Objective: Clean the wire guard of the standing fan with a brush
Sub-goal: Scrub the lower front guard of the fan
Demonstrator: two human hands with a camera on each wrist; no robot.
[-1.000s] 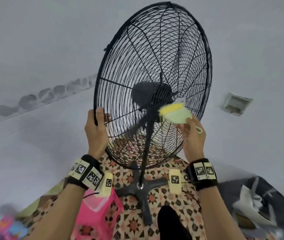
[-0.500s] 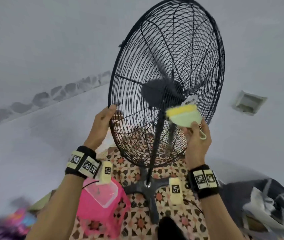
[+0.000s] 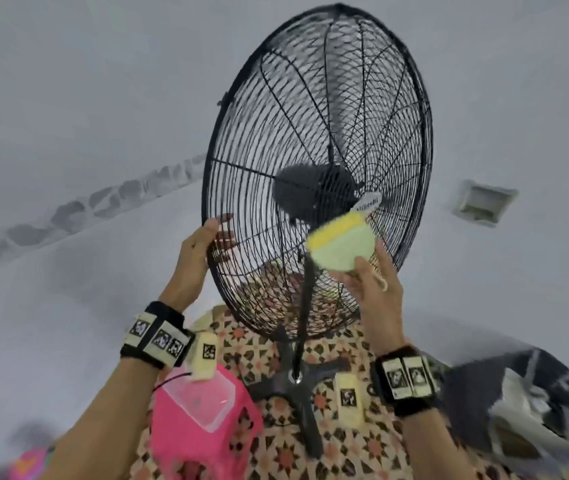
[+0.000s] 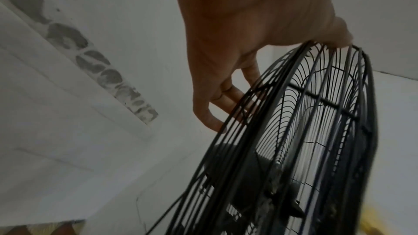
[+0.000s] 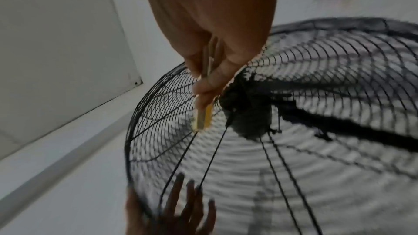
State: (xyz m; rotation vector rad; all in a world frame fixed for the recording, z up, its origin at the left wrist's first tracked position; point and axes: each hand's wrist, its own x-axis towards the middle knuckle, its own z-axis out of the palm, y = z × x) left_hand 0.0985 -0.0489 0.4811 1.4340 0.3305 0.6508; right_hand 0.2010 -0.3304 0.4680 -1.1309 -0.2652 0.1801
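Observation:
The black wire guard [image 3: 317,109] of the standing fan fills the middle of the head view, tilted back. My left hand [image 3: 219,233] grips its lower left rim, thumb in front and fingers behind the wires; the left wrist view shows this hand [image 4: 237,87] on the guard [image 4: 294,131]. My right hand [image 3: 369,268] pinches a pale green brush [image 3: 341,247] with a yellow edge. It presses on the guard just below the dark hub [image 3: 314,195]. In the right wrist view the brush [image 5: 204,117] shows edge-on against the guard [image 5: 316,158].
The fan's pole [image 3: 305,299] and cross base [image 3: 293,379] stand on a patterned mat [image 3: 362,452]. A pink basket [image 3: 186,441] holding a clear tub sits lower left. Dark cloth [image 3: 518,403] lies at the right. A white wall with a vent [image 3: 483,206] is behind.
The fan head has swung up and right in the view. My left hand went from wrapping the rim to thumb in front, fingers spread behind. The brush stays by the hub.

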